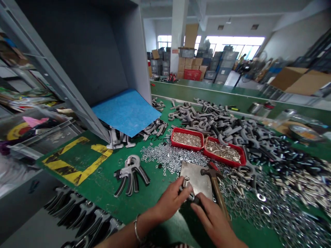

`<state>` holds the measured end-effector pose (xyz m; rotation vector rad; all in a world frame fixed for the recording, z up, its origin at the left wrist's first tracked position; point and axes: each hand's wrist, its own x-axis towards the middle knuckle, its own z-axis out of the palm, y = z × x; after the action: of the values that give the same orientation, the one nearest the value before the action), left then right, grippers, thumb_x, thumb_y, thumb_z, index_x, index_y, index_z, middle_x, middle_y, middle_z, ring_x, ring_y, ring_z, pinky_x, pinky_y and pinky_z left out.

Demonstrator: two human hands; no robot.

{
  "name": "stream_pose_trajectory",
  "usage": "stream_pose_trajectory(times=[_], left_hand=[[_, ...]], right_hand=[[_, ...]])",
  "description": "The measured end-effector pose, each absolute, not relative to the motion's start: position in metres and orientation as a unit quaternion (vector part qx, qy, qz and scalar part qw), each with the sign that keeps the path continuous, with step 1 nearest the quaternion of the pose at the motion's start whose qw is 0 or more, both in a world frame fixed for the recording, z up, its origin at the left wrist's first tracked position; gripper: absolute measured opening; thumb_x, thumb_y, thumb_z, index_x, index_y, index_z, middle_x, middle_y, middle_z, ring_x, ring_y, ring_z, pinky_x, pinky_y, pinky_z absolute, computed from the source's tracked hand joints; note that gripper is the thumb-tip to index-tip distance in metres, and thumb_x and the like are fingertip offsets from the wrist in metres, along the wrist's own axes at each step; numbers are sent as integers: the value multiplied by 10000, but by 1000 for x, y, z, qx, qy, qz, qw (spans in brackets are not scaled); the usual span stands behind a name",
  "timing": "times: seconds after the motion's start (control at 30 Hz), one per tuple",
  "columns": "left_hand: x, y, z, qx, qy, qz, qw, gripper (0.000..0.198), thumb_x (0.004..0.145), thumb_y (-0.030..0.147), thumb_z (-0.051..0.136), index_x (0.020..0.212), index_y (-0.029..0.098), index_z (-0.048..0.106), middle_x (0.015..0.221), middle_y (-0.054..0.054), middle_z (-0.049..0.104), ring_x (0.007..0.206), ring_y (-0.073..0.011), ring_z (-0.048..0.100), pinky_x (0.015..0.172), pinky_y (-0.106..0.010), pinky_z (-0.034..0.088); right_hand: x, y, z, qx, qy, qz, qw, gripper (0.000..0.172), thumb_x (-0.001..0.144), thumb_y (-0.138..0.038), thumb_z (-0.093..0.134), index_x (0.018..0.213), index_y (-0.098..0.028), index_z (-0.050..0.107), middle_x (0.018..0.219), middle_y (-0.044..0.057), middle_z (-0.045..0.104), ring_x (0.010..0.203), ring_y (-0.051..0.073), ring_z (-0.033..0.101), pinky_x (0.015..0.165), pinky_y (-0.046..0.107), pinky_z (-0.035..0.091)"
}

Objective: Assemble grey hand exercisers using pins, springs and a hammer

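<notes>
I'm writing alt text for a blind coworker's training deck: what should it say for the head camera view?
The left hand and right hand hold a dark grip part topped with a coiled spring beside a steel plate and wooden-handled hammer. The green workbench is strewn with washers and grey gripper parts, with two red trays of small hardware.

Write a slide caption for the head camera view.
Left hand and right hand hold a coiled spring beside a steel plate and hammer on a green workbench.

A flat steel plate (pixel 195 179) lies on the workbench (pixel 85 196), two rectangular plastic trays (pixel 187 139) of pins behind it, and a metal-sprung hand grip (pixel 130 175) to its left.
</notes>
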<state>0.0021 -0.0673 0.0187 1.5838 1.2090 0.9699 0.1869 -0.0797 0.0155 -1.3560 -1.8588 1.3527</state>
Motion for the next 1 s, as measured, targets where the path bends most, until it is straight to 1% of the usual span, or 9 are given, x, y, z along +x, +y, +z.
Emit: stream_pose_trajectory(times=[0.1, 0.27, 0.33, 0.43, 0.5, 0.6, 0.77, 0.9, 1.0], left_hand=[[3, -68, 24, 700, 421, 380, 433, 232, 992, 369, 418, 1001, 184, 558, 1003, -65, 605, 958, -193, 552, 897, -304, 427], [10, -67, 19, 649, 478, 412, 425, 237, 1013, 341, 358, 1049, 184, 533, 1017, -70, 571, 976, -194, 537, 919, -321, 432], [12, -67, 15, 652, 469, 430, 412, 214, 1008, 321, 365, 1070, 187, 520, 1077, -84, 555, 1015, -197, 532, 948, -334, 430], [14, -65, 14, 719, 422, 395, 386, 153, 982, 296, 430, 1032, 187, 525, 1204, -110, 499, 1096, -207, 513, 1006, -355, 408], [16, -64, 13, 718, 433, 386, 384, 154, 983, 291, 426, 1039, 184, 522, 1193, -108, 496, 1083, -204, 517, 997, -354, 415], [20, -63, 12, 654, 485, 429, 391, 198, 1009, 281, 349, 1081, 183, 505, 1083, -84, 528, 1022, -192, 524, 944, -337, 439], [21, -62, 13, 724, 438, 391, 362, 103, 963, 255, 443, 995, 189, 517, 1132, -98, 519, 1039, -202, 532, 958, -351, 438], [23, -61, 10, 680, 482, 424, 354, 139, 995, 246, 371, 1027, 191, 495, 1078, -87, 526, 1011, -192, 532, 935, -346, 444], [23, -64, 4, 687, 477, 437, 329, 118, 995, 225, 366, 1010, 193, 479, 1038, -78, 520, 967, -185, 531, 898, -330, 453]], right_hand=[[186, -80, 17, -436, -616, 639, 145, 712, 958, -667, 84, 774, -193, 583, 568, 23, 596, 407, 134, 500, 410, 237, 385], [193, -75, 16, -499, -738, 380, 247, 492, 843, -694, 518, 852, -209, 600, 816, 77, 662, 729, 215, 616, 630, 309, 487], [192, -76, 13, -503, -698, 459, 219, 563, 917, -697, 329, 767, -209, 567, 671, 46, 613, 613, 191, 594, 570, 301, 482], [192, -75, 10, -458, -597, 649, 106, 741, 956, -643, 0, 768, -197, 561, 516, -1, 535, 354, 127, 434, 381, 251, 373], [194, -72, 9, -465, -639, 597, 140, 650, 945, -690, 188, 855, -191, 595, 635, 26, 609, 435, 138, 497, 425, 256, 404], [198, -69, 7, -489, -702, 448, 260, 443, 862, -646, 544, 895, -208, 597, 860, 61, 640, 727, 182, 593, 622, 279, 485], [196, -71, 4, -437, -628, 615, 189, 634, 995, -593, 82, 805, -205, 545, 518, -41, 494, 370, 112, 402, 411, 234, 391], [197, -69, 8, -480, -670, 500, 267, 430, 883, -636, 522, 826, -214, 573, 802, 29, 604, 681, 151, 562, 569, 232, 459], [196, -71, 11, -474, -611, 578, 260, 462, 930, -645, 403, 805, -219, 531, 652, -24, 504, 502, 110, 448, 438, 203, 387]])
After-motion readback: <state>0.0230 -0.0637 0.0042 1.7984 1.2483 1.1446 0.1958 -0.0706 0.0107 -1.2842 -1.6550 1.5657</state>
